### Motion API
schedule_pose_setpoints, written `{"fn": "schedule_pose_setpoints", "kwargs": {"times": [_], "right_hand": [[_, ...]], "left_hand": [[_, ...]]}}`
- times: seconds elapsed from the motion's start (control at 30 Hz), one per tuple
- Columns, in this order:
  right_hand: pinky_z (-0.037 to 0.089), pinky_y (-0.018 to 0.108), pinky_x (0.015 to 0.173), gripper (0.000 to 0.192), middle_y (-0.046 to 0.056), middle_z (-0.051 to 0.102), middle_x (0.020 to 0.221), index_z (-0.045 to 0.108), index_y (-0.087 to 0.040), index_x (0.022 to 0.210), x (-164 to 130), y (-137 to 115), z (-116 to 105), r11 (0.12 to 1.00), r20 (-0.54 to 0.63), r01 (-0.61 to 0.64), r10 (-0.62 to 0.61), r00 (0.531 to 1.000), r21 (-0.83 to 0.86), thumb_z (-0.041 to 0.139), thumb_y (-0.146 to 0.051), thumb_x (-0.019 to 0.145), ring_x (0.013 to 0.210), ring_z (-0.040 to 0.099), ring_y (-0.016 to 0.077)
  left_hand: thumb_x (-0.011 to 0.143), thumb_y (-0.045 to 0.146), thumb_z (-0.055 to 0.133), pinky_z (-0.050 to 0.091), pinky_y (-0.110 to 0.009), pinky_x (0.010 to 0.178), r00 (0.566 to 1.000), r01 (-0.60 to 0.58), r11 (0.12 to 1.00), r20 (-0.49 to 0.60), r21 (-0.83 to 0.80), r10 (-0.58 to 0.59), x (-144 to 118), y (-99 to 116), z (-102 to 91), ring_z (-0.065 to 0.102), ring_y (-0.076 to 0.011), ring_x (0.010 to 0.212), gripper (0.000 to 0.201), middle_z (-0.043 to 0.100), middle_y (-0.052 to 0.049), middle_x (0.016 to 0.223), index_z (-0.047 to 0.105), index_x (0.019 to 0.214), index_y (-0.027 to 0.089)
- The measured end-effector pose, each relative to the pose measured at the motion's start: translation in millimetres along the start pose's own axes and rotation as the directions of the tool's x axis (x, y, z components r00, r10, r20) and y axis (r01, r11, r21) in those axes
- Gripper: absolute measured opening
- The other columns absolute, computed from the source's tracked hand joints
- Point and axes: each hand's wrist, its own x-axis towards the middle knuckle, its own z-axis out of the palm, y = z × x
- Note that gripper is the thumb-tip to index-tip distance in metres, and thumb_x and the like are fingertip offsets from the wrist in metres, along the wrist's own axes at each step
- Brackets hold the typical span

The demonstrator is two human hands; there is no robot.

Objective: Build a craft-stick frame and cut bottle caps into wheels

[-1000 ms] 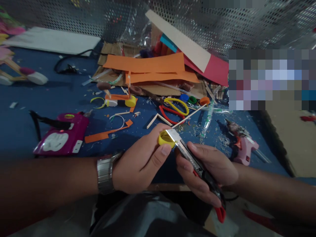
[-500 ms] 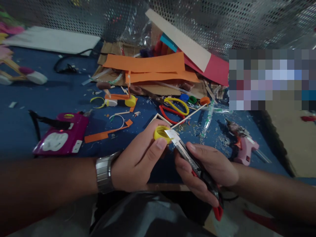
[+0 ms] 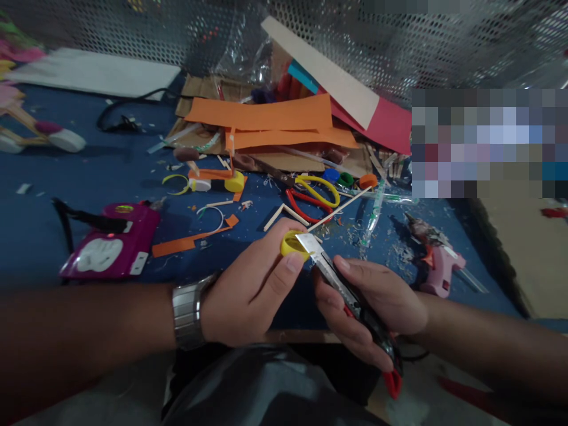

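Now, yellow cap (image 3: 293,244): sits just below the middle of the frame, pinched between thumb and fingers of the left hand (image 3: 248,290), open side up.
Change: against half a second ago the cap and blade have shifted slightly right and up; a second ago the blade lay further across the rim.
Utility knife (image 3: 350,302): gripped by the right hand (image 3: 377,307), fingers wrapped around the handle, blade tip touching the cap's right rim.
Meaning: my reading is that the blade is working around the rim in small strokes, with the cut only partly made.
Hands: both closed on their things, neither spread.
Counter (image 3: 66,177): blue, littered with shavings; scissors (image 3: 313,195) lie just above the cap, orange paper strips (image 3: 266,118) further up, a pink glue gun (image 3: 437,263) at the right.
Hidden: the cut line, behind the thumb; the knife's rear end is dim.
Blurred: a pixelated block at the upper right.
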Motion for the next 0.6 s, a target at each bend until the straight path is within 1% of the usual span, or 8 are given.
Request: {"fn": "schedule_pose_setpoints", "kwargs": {"times": [0.1,0.27,0.37,0.43,0.53,0.6], "right_hand": [[0.040,0.019,0.029,0.052,-0.005,0.059,0.056,0.054,-0.021,0.089,-0.6,0.5,-0.2,1.000,-0.021,-0.014,0.014,1.000,-0.020,0.046,-0.068,0.111,0.028,0.050,0.0125],[0.041,0.018,0.030,0.048,-0.005,0.061,0.057,0.057,-0.020,0.091,-0.8,0.5,-0.4,1.000,0.006,0.005,-0.005,1.000,0.013,0.045,-0.061,0.114,0.029,0.050,0.0116],[0.041,0.018,0.030,0.049,-0.005,0.061,0.057,0.058,-0.019,0.093,-0.2,-0.9,-0.4,0.999,0.032,0.032,-0.033,0.999,0.026,0.039,-0.057,0.117,0.029,0.048,0.0108],[0.041,0.017,0.031,0.050,-0.004,0.060,0.057,0.059,-0.019,0.093,0.2,-2.0,-0.3,0.999,0.046,0.030,-0.031,0.998,0.029,0.035,-0.055,0.118,0.029,0.049,0.0103],[0.040,0.017,0.031,0.050,-0.004,0.061,0.057,0.059,-0.018,0.093,0.4,-2.3,-0.1,0.999,0.039,0.022,-0.023,0.999,0.042,0.037,-0.056,0.118,0.030,0.051,0.0105],[0.042,0.017,0.031,0.050,-0.004,0.061,0.058,0.059,-0.019,0.093,0.1,-1.6,0.0,0.998,0.023,0.019,-0.020,1.000,0.052,0.040,-0.058,0.117,0.031,0.053,0.0109]], "left_hand": [[0.122,0.040,0.033,0.049,-0.035,0.080,1.000,-0.005,1.000,0.030,0.020,0.004,-0.6,1.6,-0.6,0.061,-0.0183,0.085,0.029,0.066,-0.002,0.096,0.052,0.131,0.019],[0.122,0.039,0.033,0.049,-0.033,0.084,1.000,-0.011,1.000,0.020,0.004,0.011,-1.3,1.5,-1.0,0.060,-0.0166,0.088,0.028,0.065,-0.002,0.100,0.052,0.131,0.021],[0.123,0.040,0.034,0.049,-0.034,0.088,0.999,0.015,0.999,-0.043,-0.044,-0.017,-2.6,-1.3,0.7,0.059,-0.0163,0.089,0.029,0.064,-0.001,0.101,0.055,0.133,0.023],[0.122,0.042,0.035,0.049,-0.034,0.085,0.996,0.047,0.994,-0.074,-0.103,-0.055,-3.5,-3.0,2.2,0.058,-0.0163,0.086,0.029,0.063,0.000,0.098,0.056,0.133,0.025],[0.122,0.044,0.035,0.051,-0.033,0.077,0.992,0.096,0.975,-0.065,-0.198,-0.111,-3.6,-4.2,3.5,0.058,-0.0164,0.082,0.030,0.061,0.000,0.095,0.056,0.133,0.025],[0.122,0.044,0.035,0.051,-0.033,0.076,0.991,0.105,0.973,-0.057,-0.205,-0.119,-2.6,-4.1,3.2,0.058,-0.0162,0.082,0.030,0.060,0.000,0.095,0.056,0.133,0.025]]}}
